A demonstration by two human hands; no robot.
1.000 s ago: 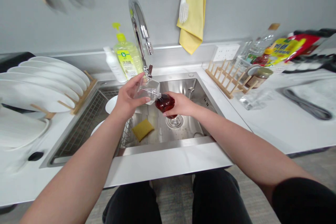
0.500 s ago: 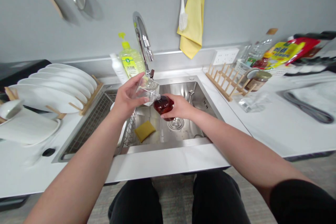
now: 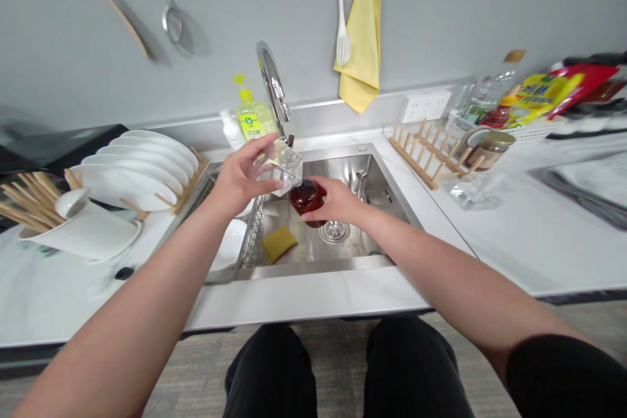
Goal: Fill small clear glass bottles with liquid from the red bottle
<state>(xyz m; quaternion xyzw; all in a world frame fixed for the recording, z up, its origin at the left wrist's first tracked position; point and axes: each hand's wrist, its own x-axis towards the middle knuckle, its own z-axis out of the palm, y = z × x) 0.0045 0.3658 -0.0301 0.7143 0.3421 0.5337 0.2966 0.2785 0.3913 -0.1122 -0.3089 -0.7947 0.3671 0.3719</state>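
Brushed-steel rectangular sink (image 3: 304, 251) is set in the white counter; both held objects hang above its basin, presumably so any drips stay inside. Curved chrome faucet (image 3: 272, 75) stands behind them. Left hand (image 3: 240, 176): thumb and fingers parted, clasping a clear, faceted, see-through container (image 3: 287, 166) from its left, probably by the sides for a firm hold. Right hand (image 3: 337, 202): curled, gripping a dark-red, rounded, glossy vessel (image 3: 306, 196) between thumb and fingers. Vessel lies just left of the right palm, beside the container; contact between them unclear. Flat yellow sponge (image 3: 279, 243) rests below, on the basin floor.
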